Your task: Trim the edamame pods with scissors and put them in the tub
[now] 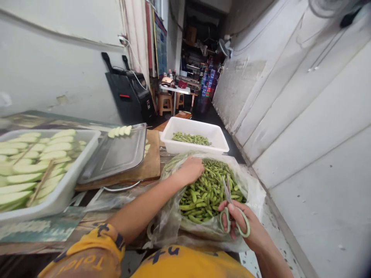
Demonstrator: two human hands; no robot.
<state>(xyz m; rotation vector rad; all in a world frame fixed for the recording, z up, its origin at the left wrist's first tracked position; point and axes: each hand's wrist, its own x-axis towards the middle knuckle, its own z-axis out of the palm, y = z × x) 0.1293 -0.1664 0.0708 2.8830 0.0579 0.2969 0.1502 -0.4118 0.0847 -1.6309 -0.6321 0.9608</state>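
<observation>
In the middle of the head view lies a large heap of green edamame pods inside a clear plastic bag. My left hand rests on the far left part of the heap with curled fingers, and whatever they may hold is hidden. Pale green-handled scissors are in my right hand, fingers through the loops, blades slightly apart and pointing up over the pods. Just beyond the bag, a white plastic tub contains a smaller amount of pods.
At left, a white tub holds pale green slices on wooden skewers. Beside it, a metal tray with one skewer overlaps a wooden cutting board. A black speaker-like case stands behind; a white wall runs along the right.
</observation>
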